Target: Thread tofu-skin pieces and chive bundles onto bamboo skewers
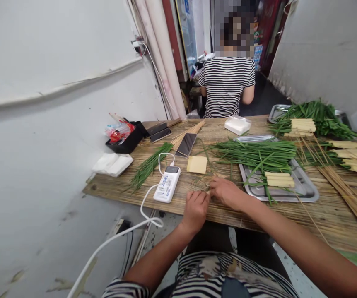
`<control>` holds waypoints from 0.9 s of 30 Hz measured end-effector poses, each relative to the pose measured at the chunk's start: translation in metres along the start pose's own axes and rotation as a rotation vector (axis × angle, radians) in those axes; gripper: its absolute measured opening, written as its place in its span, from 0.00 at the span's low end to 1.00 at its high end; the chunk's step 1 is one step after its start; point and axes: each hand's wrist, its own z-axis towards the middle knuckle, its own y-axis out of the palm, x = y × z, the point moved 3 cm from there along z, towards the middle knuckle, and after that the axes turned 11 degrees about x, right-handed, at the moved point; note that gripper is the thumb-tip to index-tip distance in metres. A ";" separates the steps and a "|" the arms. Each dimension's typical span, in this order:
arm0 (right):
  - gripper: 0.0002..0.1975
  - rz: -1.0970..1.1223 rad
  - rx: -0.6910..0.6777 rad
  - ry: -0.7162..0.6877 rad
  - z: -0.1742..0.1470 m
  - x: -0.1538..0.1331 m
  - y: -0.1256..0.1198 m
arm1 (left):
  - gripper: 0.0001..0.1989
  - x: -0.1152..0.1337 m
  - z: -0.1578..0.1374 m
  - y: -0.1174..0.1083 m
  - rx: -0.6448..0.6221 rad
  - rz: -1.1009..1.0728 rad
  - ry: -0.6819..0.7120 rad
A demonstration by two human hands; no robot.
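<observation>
Close together at the front edge of the wooden table, my left hand (pixel 196 208) and my right hand (pixel 225 191) meet with fingers curled inward. What they pinch is small and mostly hidden under the fingers. Just beyond them lies a stack of pale yellow tofu sheets (pixel 196 164), with loose green chive strands (pixel 208 155) near it. To the right of my right hand, a metal tray (pixel 304 188) carries a pile of long chives (pixel 259 153) and several rolled tofu sheets (pixel 279 180) with chives inside.
A white power bank (pixel 167 184) with a cable stands left of my hands, beside more chives (pixel 152 165). Phones (pixel 186 145), skewers (pixel 181 136), a black box (pixel 127 140) and tissues (pixel 112 164) lie behind. Skewered rolls (pixel 352 155) are at right. A person (pixel 230 85) sits beyond the table.
</observation>
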 end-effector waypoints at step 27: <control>0.13 -0.390 0.323 0.502 -0.104 -0.005 -0.064 | 0.12 -0.011 0.006 0.011 -0.139 0.004 -0.023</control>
